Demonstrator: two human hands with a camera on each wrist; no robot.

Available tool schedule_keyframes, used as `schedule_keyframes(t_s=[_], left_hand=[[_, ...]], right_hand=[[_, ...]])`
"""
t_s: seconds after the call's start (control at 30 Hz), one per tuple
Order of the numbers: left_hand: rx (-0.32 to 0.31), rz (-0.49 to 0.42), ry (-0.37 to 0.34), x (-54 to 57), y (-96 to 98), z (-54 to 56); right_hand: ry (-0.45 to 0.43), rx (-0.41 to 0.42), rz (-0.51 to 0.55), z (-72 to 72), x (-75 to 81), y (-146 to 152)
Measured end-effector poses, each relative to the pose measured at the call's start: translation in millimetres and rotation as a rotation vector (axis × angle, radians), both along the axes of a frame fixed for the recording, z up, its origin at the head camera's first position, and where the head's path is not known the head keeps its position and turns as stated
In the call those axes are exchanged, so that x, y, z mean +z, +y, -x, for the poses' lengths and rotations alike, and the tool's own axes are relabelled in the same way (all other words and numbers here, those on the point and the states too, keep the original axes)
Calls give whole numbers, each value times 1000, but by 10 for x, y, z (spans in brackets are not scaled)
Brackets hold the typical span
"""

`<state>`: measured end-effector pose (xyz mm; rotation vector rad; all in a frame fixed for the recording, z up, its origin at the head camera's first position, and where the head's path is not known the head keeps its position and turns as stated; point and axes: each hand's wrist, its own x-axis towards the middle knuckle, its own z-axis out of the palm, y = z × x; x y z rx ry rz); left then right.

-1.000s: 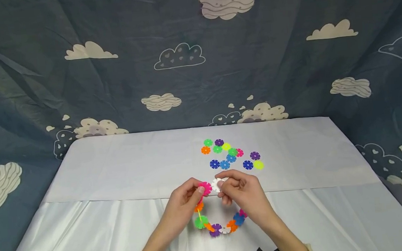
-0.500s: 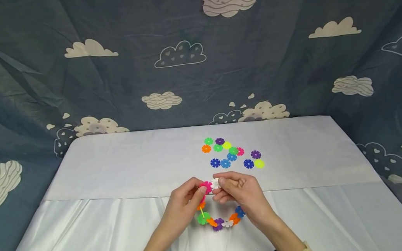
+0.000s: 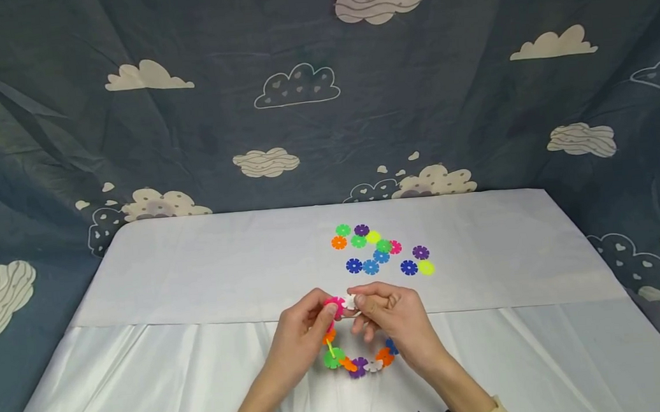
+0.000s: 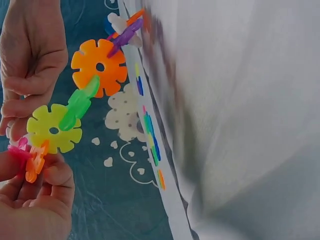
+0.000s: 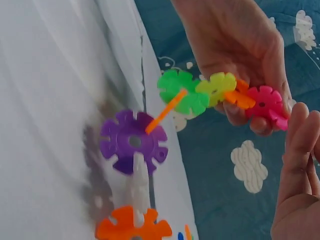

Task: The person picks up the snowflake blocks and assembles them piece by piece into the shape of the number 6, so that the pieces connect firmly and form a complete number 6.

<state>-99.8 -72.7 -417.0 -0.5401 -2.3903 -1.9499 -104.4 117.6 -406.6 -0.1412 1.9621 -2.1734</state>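
Observation:
My left hand (image 3: 293,342) pinches a pink snowflake disc (image 3: 334,306) between thumb and fingers. Against its right edge sits a white snowflake disc (image 3: 349,302), pinched by my right hand (image 3: 402,322); whether their slots interlock is too small to tell. From the hands hangs a curved chain of slotted discs, among them a green disc (image 3: 333,358), a purple disc (image 5: 127,142) and an orange disc (image 4: 99,67). In the left wrist view, a yellow disc (image 4: 52,129) joins the chain close to my left fingers. My right hand hides the chain's right end.
Loose snowflake discs lie farther back on the white table (image 3: 197,273), including an orange disc (image 3: 339,242), a dark blue disc (image 3: 409,267) and a yellow disc (image 3: 426,267). A dark cloud-patterned cloth (image 3: 215,131) hangs behind the table.
My right hand has shifted slightly left, bringing the white disc from beside the pink disc up against it. The chain's lower part has risen a little, and its right end has gone behind my hand.

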Motion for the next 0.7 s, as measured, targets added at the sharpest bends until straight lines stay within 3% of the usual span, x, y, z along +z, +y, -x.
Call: schedule_keyframes(t_s=[0.13,0.33,0.57,0.7], left_hand=[[-5,16,-15,19,-6,1],[10,-3,-52,0,3,-1],[14,-58,-102,-4,5,5],[10,-68,-116,-9,14,-3]], right_hand=[[31,-11,-15,7,-3,3],[117,-91,-51,-5,-63,-33],[108,-68,23,-18,-91,-74],[120,-79,-34,-25,-93,-97]])
